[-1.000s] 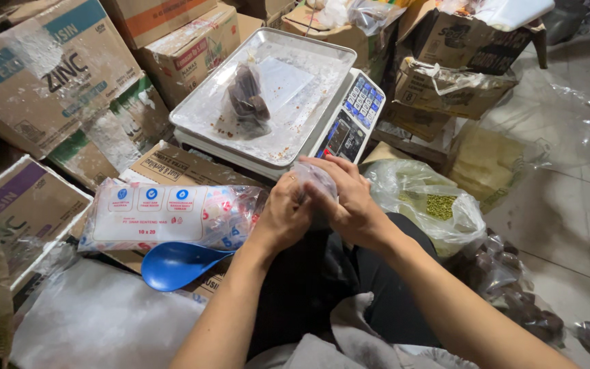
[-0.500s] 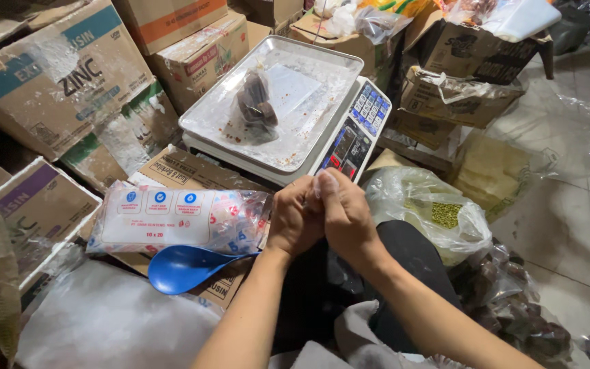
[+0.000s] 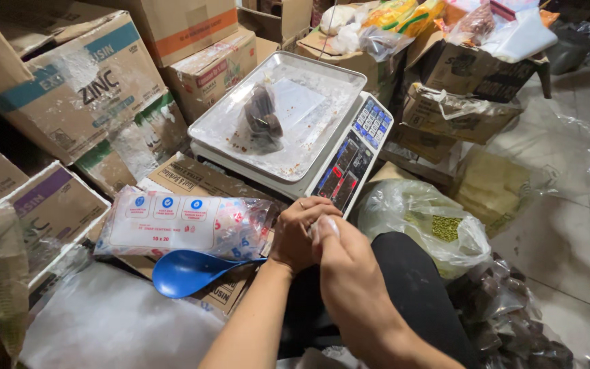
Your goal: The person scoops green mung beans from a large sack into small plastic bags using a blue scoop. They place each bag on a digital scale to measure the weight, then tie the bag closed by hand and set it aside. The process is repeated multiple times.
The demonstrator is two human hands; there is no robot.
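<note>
- Cardboard boxes (image 3: 83, 89) are stacked along the far left and top left; one has a clear plastic sheet draped against its front
- A flat pack of clear bags (image 3: 179, 222) with a white, blue-dotted label lies on a low box, just left of the hands; a blue plastic scoop (image 3: 184, 272) rests below it, its handle pointing toward the left wrist
- The left hand (image 3: 302, 232) is curled inward, fingers bent, with a ring on one finger; it presses against the right hand, directly in front of the scale
- The right hand (image 3: 339, 263) is closed against the left, thumb upward; whatever the two hands pinch between them is hidden, so I cannot tell what they hold
- A digital scale (image 3: 349, 160) stands just beyond the hands; its metal tray (image 3: 308, 109) carries a small clear bag of dark brown pieces (image 3: 262, 119) near the middle, with crumbs scattered around it
- A clear bag of green beans (image 3: 428, 229) sits right of the hands beside the person's dark-clothed knee; bags of dark brown pieces (image 3: 513, 321) lie on the tiled floor at the lower right; open boxes (image 3: 459, 109) with plastic wrap crowd the upper right
</note>
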